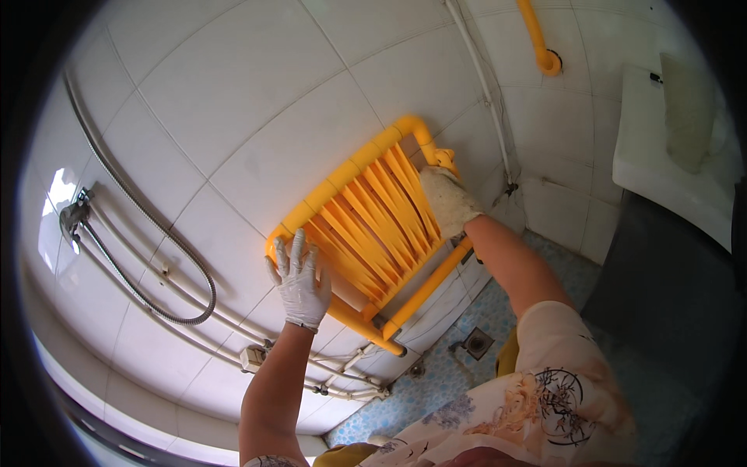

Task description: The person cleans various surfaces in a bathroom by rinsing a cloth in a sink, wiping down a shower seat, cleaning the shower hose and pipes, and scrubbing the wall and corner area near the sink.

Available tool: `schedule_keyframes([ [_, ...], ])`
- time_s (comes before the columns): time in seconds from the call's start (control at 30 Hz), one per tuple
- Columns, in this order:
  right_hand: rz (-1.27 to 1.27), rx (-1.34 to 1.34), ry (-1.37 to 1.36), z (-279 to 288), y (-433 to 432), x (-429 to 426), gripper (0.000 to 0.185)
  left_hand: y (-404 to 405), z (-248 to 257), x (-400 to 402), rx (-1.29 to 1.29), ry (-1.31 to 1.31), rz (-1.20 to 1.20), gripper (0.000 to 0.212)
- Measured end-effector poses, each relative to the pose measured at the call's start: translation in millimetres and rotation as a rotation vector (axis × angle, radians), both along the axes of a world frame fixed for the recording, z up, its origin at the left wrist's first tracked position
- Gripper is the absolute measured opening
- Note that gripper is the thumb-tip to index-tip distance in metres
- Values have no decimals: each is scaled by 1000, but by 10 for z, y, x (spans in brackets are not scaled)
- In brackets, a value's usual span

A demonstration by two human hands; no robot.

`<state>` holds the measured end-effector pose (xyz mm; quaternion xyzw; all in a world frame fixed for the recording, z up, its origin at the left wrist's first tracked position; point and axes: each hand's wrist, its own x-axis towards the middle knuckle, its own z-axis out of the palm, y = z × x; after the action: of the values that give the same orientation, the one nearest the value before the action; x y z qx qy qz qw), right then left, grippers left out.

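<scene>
A yellow slatted fold-up shower seat (373, 216) is mounted on the white tiled wall, its slatted panel raised against the wall. My left hand (300, 283), in a thin white glove, rests with spread fingers on the seat frame's left corner. At the right side of the frame, my right hand (449, 201) is covered by a pale cloth or mitt pressed against the yellow tube. The fingers under that cover are hidden. Below the slats runs a yellow lower tube (429, 292).
A shower mixer valve (74, 216) with a looped metal hose (201, 274) is on the left wall. White pipes (222, 315) run below. A floor drain (478, 343) lies in the blue floor. At right are a white washbasin (642, 152) and a yellow grab bar (534, 35).
</scene>
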<state>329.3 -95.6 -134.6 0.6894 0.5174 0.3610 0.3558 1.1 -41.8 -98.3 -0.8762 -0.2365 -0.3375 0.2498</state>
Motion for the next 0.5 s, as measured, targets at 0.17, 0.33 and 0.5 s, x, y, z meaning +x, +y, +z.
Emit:
schedule_keyframes([
  [0.17, 219, 476, 323, 411, -205, 226, 12, 13, -13, 47, -11, -17, -27, 47],
  [0.33, 248, 707, 338, 1388, -552, 445, 10, 16, -10, -32, 0, -18, -19, 51],
  [0.5, -91, 434, 205, 1845, -267, 209, 18, 61, -46, -70, 16, -29, -32, 58],
])
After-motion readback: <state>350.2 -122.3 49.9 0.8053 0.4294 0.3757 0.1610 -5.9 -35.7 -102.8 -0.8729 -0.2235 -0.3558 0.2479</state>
